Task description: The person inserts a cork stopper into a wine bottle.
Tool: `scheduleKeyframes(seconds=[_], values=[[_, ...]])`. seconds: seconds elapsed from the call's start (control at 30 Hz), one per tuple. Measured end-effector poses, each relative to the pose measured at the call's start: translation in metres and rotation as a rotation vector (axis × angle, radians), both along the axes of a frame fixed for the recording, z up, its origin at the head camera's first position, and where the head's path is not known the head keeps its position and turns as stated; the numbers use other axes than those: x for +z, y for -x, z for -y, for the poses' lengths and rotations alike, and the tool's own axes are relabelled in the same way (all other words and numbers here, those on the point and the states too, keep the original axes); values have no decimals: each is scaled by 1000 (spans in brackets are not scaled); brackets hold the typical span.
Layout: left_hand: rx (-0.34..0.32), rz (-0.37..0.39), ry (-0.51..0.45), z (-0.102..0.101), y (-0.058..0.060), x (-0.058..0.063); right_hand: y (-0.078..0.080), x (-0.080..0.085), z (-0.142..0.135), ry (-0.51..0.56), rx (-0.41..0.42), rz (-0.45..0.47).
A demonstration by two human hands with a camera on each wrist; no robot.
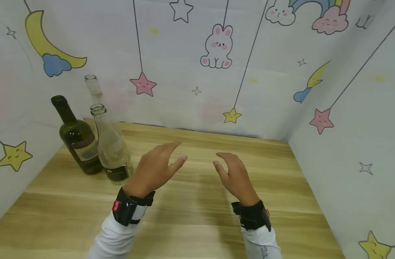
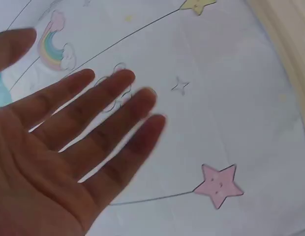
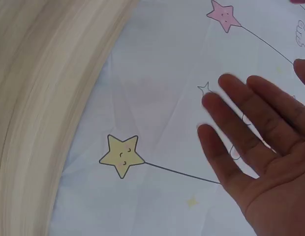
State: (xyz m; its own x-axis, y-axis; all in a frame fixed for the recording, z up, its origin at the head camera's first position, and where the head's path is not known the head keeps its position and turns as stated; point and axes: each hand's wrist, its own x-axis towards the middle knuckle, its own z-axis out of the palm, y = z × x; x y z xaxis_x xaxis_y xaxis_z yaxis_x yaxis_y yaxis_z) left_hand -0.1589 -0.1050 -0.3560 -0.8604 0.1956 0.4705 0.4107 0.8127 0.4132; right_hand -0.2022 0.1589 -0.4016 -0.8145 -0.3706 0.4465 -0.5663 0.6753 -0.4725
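Observation:
My left hand (image 1: 156, 166) hovers over the wooden table, fingers extended and nothing in its grasp. Closest to it on the left is a clear glass bottle (image 1: 112, 149) with a dark label, apart from the fingers as far as I can tell. My right hand (image 1: 234, 176) is held above the table to the right, also holding nothing. Both wrist views show an open palm with straight, slightly spread fingers: the left hand (image 2: 78, 132) and the right hand (image 3: 265, 147). A dark green bottle (image 1: 79, 138) stands upright behind the clear one.
Another clear bottle (image 1: 93, 84) stands at the back left, mostly hidden by the front one. The wooden tabletop (image 1: 191, 230) meets a white wall covering (image 1: 184, 64) with printed stars, a rabbit and a moon at the back and both sides.

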Motion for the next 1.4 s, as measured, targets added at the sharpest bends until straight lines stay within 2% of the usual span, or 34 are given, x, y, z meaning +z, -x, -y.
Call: scheduleKeyframes(seconds=[0.07,0.13,0.23,0.3,0.33,0.4,0.53,0.63,0.83,1.0,1.23,1.4], values=[[24,-130,-110,9,-7,14,-3,3,-2,81,44,-46],[75,-328,-222,21,-12,25,-4,4,-3,138,73,-83],[228,-606,-401,45,-14,35,-4,5,0,172,101,-119],[350,-686,-504,62,-13,35,-3,3,3,178,116,-114],[405,-688,-548,71,-11,33,-3,2,6,175,123,-108],[483,-632,-608,88,-7,25,-3,-1,11,168,138,-84],[510,-434,-664,102,13,7,-3,-2,11,149,138,-52],[504,-354,-682,106,22,-4,-2,-4,12,141,140,-51],[518,-319,-699,105,29,-13,-1,-5,11,132,146,-58],[531,-292,-720,104,33,-14,0,-2,9,134,136,-50],[530,-286,-724,102,26,-10,1,2,11,115,155,-1],[536,-264,-685,98,22,-8,11,9,13,119,179,11]])
